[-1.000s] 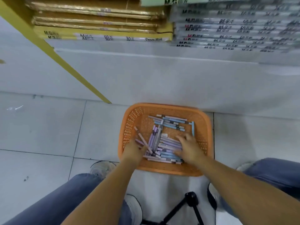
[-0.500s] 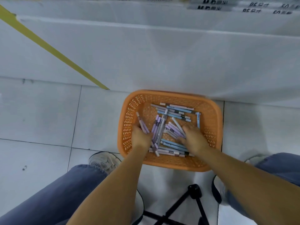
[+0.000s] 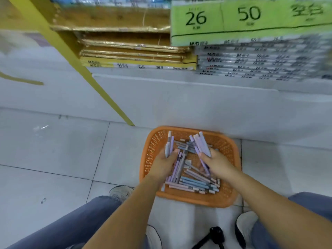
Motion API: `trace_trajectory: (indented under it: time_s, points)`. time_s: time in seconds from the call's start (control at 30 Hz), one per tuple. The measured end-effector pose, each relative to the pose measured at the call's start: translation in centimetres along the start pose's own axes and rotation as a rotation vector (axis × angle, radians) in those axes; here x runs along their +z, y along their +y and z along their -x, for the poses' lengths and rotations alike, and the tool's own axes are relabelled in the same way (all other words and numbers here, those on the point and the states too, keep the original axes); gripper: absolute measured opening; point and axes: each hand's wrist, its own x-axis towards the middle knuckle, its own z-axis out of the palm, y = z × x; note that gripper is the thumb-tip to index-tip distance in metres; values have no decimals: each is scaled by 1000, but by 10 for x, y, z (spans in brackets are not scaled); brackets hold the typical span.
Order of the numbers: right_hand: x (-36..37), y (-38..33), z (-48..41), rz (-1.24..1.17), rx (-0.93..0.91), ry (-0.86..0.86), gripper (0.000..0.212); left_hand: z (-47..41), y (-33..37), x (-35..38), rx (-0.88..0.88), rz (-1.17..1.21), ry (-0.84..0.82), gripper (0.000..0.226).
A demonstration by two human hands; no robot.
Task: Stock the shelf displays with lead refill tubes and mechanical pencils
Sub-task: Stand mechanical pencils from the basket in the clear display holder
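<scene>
An orange plastic basket (image 3: 228, 146) stands on the floor between my knees, against a white shelf base. Inside lie several purple, grey and blue mechanical pencils (image 3: 194, 184). My left hand (image 3: 164, 164) grips a couple of pale purple pencils (image 3: 169, 143), their ends pointing up and away over the basket's left side. My right hand (image 3: 216, 162) grips a small bunch of purple pencils (image 3: 201, 143), lifted above the pile and tilted away from me.
The white shelf base (image 3: 197, 105) runs behind the basket. On it lie gold paper packs (image 3: 133, 49) and stacked grey packs (image 3: 251, 58) under a green pack (image 3: 233, 20). A yellow shelf post (image 3: 86, 72) slants at left. A black tripod (image 3: 213, 236) stands between my shoes.
Both hands were down in the pile; now each has closed on pencils and lifted them above the basket. The view has tilted up, showing the shelf packs again.
</scene>
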Motion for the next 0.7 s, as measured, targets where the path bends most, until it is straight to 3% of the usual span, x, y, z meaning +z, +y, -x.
trace_trajectory:
  time_s: [0.1, 0.17, 0.27, 0.4, 0.7]
  points:
    - [-6, -37, 26, -135, -67, 4, 14, 23, 34, 5, 79, 73, -55, 8]
    - [-8, -61, 47, -182, -115, -32, 16, 38, 59, 7, 126, 109, -106, 9]
    - [-11, -96, 81, -181, -192, -67, 22, 61, 92, 6, 188, 165, -186, 31]
    - [-20, -137, 118, -217, -286, -128, 24, 96, 131, 0, 282, 232, -249, 24]
    - [-98, -211, 174, -35, -417, -152, 24, 165, 227, -18, 617, 43, -158, 17]
